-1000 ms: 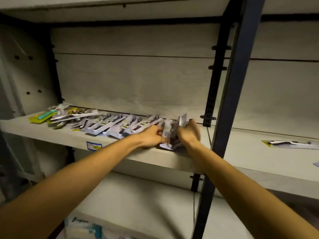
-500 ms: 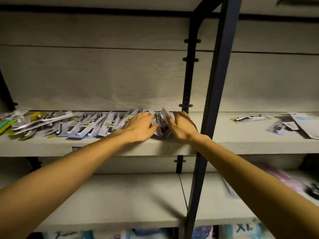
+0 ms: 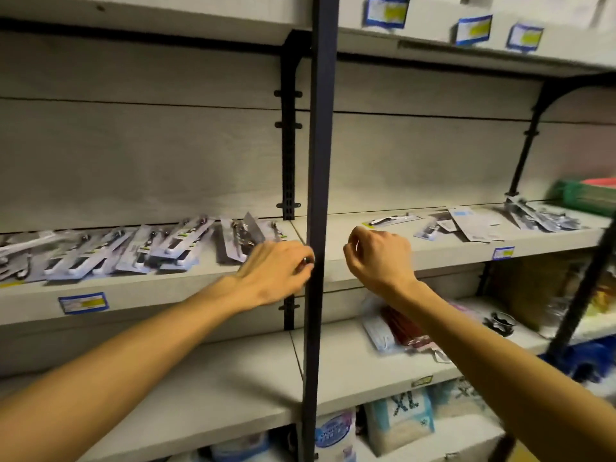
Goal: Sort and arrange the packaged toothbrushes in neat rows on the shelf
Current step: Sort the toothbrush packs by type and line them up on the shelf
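Hands either side of the dark upright post [image 3: 318, 181]
Packaged toothbrushes [image 3: 160, 250] lie in a row on shelf [image 3: 186, 285], left of post. Left hand [image 3: 275, 273] by post w/ fingers partly hidden, can't tell grip; right hand [image 3: 378, 258] loosely curled, holding nothing. Loose packs [image 3: 473, 225] further right.

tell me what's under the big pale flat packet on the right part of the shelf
The big pale flat packet overlaps smaller toothbrush packs lying on the grey shelf. Whatever sits beneath its middle is covered.
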A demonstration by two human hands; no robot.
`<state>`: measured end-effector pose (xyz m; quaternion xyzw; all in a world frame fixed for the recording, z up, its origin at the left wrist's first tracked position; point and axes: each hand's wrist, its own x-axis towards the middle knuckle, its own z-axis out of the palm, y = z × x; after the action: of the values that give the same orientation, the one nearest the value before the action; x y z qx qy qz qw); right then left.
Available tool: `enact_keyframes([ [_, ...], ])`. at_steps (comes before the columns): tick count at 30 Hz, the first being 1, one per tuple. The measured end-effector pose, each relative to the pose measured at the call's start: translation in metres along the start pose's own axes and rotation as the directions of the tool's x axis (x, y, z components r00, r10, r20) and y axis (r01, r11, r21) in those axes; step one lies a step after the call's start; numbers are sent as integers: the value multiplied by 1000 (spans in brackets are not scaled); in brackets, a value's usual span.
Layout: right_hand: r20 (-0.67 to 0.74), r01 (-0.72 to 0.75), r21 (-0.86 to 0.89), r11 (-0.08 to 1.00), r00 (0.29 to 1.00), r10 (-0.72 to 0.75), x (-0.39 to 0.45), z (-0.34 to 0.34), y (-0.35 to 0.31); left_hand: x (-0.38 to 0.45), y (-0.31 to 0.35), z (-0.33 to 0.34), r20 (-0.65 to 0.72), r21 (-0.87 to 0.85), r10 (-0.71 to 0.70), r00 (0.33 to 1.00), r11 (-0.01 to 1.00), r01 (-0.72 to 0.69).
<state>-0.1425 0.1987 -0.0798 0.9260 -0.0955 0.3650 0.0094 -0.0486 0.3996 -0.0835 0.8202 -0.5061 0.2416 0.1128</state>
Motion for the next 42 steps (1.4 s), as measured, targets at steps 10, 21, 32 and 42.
enact_keyframes([
  [10, 219, 24, -96, 995, 976, -2, -22, 11, 200, 131, 109, 76, 150, 180, 58, 987, 980, -85],
  [21, 234, -232, 11, 973, 946, 223, 15, 8, 347, 255, 169, 128, 217, 215, 2, 976, 975, -50],
  [32, 453, -381, 24, 924, 829, 330, 97, 48, 432, 388, 174, 190, 202, 99, 19, 979, 994, -40],
  [42, 515, -545, 196, 815, 765, 388, 153, 82, 477, 462, 184, 247, 326, -6, -48, 944, 999, 53],
])
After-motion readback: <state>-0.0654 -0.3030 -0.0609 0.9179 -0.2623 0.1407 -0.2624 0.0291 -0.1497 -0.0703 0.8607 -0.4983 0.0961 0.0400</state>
